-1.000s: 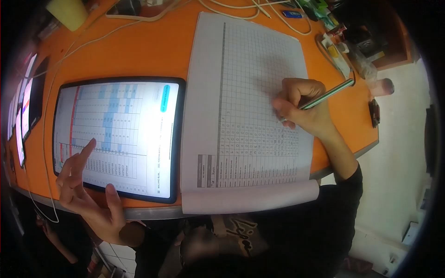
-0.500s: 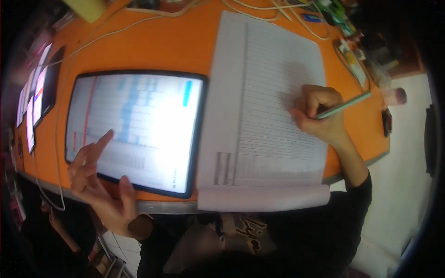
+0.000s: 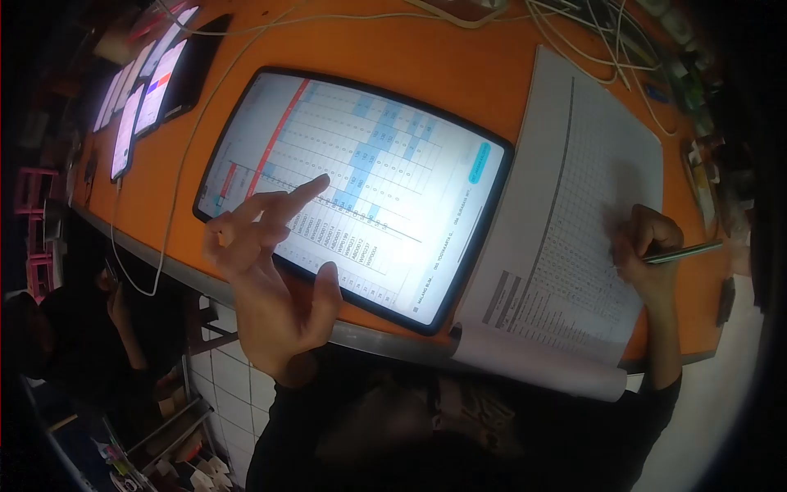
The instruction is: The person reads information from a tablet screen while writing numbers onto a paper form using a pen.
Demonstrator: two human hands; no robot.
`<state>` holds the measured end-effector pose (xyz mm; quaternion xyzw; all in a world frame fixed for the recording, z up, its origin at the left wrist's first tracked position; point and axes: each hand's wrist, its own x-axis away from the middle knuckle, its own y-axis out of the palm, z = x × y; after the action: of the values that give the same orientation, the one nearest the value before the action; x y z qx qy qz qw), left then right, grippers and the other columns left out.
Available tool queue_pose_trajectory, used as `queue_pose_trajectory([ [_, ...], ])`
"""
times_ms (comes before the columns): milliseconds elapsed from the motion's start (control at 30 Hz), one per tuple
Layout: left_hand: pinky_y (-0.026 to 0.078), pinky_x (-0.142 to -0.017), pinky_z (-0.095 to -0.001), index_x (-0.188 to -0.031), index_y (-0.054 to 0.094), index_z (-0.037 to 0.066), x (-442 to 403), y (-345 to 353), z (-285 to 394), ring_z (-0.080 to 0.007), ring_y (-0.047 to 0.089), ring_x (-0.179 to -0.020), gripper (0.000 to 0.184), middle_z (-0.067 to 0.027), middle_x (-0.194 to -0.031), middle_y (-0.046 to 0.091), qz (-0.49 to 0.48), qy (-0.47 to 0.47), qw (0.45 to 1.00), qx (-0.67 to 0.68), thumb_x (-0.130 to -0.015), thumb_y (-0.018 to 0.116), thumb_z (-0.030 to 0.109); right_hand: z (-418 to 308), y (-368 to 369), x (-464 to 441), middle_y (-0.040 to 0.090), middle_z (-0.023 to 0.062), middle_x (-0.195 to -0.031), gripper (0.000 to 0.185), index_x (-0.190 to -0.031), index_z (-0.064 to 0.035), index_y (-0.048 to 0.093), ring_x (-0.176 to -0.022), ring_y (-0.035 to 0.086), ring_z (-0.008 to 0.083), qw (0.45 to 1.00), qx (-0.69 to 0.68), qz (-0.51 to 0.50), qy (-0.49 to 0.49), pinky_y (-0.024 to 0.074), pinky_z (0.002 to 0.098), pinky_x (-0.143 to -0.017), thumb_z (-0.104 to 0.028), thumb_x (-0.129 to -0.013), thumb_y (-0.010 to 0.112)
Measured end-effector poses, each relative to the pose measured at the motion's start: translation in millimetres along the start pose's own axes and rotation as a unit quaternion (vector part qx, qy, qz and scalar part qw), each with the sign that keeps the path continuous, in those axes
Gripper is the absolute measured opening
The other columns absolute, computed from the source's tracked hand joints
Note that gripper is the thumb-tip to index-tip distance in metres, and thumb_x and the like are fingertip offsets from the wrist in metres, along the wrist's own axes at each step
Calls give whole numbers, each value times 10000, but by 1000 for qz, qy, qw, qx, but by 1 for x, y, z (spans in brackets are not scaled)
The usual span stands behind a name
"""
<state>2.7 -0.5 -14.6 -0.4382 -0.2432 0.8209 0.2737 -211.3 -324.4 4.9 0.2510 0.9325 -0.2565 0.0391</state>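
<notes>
A tablet (image 3: 393, 164) lies on the orange table, its lit screen showing a spreadsheet with blue cells and a red line. Over its lower left part is my left hand (image 3: 275, 275), fingers apart, index finger extended over the table of numbers; whether the fingertip touches the glass I cannot tell. To the right of the tablet lies a printed grid sheet (image 3: 566, 213) with rows of handwriting, its near end rolled over the table edge. My right hand (image 3: 652, 254) rests on the sheet's right part, closed around a green pen (image 3: 687, 252).
Several lit phones (image 3: 156, 86) stand at the far left. White cables (image 3: 184, 135) run over the orange table (image 3: 361, 41) and pile up at the top right, near small items. At the lower left another person's hand (image 3: 119, 307) shows beside a metal rack (image 3: 168, 430).
The view has swung left and tilted, so the tablet, sheet and both hands appear further right. My left index finger still points over the screen, and my right hand keeps hold of the pen.
</notes>
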Motion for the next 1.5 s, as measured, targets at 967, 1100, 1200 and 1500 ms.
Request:
queue_pose_trajectory([
  [967, 340, -979, -483, -1107, 251, 145, -4, 2, 7, -301, 533, -1072, 405, -255, -1150, 565, -10, -22, 997, -77, -799, 513, 125, -6, -3, -3, 463, -9, -476, 447, -505, -106, 319, -426, 449, 32, 999, -16, -32, -6, 294, 193, -391, 26, -745, 672],
  [1100, 327, -994, -508, -1089, 248, 153, -4, -1, 9, -279, 519, -1074, 389, -236, -1172, 565, -24, -23, 993, -110, -808, 517, 159, -6, -4, -2, 456, -15, -474, 436, -498, -97, 334, -424, 413, 24, 999, -10, -38, -16, 275, 196, -401, 9, -740, 681],
  [1200, 315, -1006, -518, -1090, 250, 158, -1, -1, 6, -275, 514, -1082, 393, -221, -1182, 566, -20, -23, 994, -104, -809, 525, 172, -5, -4, -2, 452, -15, -475, 439, -497, -91, 332, -422, 397, 28, 999, -8, -37, -26, 269, 199, -405, 1, -738, 687],
  [1500, 298, -1029, -504, -1088, 255, 153, -1, -1, 9, -259, 497, -1105, 398, -208, -1181, 571, -20, -34, 993, -107, -797, 526, 151, -6, -3, -1, 455, -12, -479, 441, -506, -90, 320, -430, 420, 32, 999, -17, -37, -27, 276, 198, -404, 19, -736, 679],
])
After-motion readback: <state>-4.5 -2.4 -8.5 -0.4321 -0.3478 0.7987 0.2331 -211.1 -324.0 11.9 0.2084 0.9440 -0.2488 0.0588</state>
